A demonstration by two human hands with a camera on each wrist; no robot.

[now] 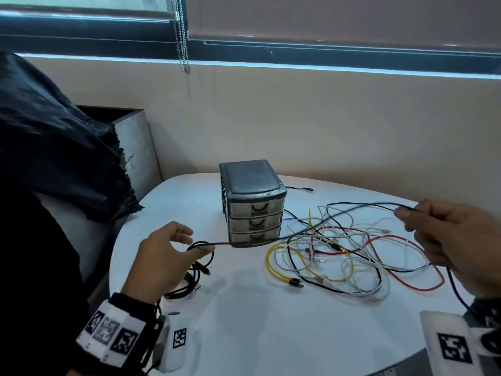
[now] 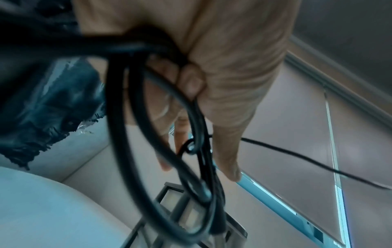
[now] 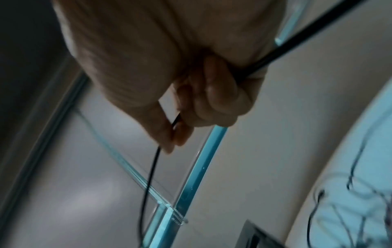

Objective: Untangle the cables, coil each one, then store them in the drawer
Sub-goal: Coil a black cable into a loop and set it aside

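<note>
Left hand (image 1: 165,256) grip holds black cable (image 1: 271,237) coils, right hand (image 1: 458,237) grip pinches the run: keep tension, feed even loops toward the left grip.

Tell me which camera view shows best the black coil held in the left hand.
The left wrist view: the black coil fills the frame, several loops gathered in the left hand. The head view shows it small, partly hidden behind that hand. The right wrist view shows only a black cable strand, not the coil.
</note>
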